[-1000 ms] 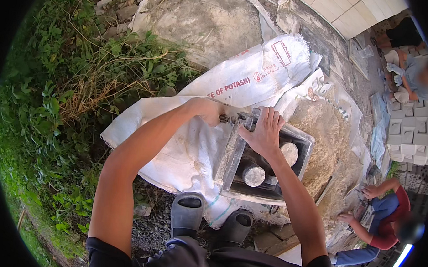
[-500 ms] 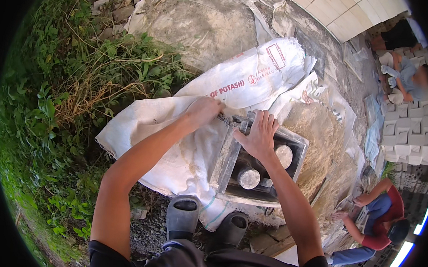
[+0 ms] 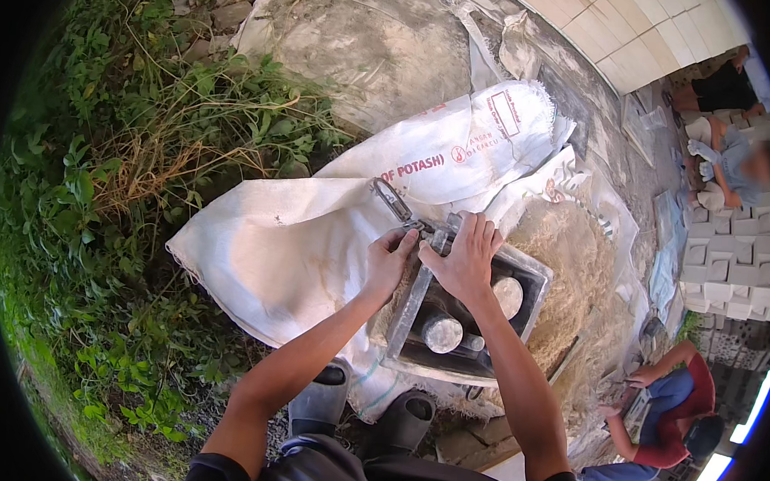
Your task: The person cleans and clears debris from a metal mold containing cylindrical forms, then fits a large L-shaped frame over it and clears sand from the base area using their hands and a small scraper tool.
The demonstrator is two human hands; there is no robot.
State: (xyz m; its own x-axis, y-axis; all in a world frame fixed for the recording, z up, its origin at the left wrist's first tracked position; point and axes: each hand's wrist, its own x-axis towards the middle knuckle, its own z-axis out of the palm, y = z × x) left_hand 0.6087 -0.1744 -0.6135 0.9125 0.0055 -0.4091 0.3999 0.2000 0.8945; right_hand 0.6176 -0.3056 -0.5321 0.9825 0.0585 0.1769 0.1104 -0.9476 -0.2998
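hands [image 3: 470,261]: close together | left elbow [image 3: 253,400]: bent | right thumb [image 3: 431,258]: spread | forearms [image 3: 517,358]: converging

**Ground [image 3: 385,43] partly under sacks [image 3: 273,244]**

On the dusty ground, white woven sacks lie to the left of the grey box [image 3: 422,368] and beyond it. To its right, sandy material [image 3: 569,257] is heaped on white sheeting [image 3: 519,201].

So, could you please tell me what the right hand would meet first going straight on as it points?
Probably the white printed sack beyond the open box, though depth is unclear and the right hand might pass above it.
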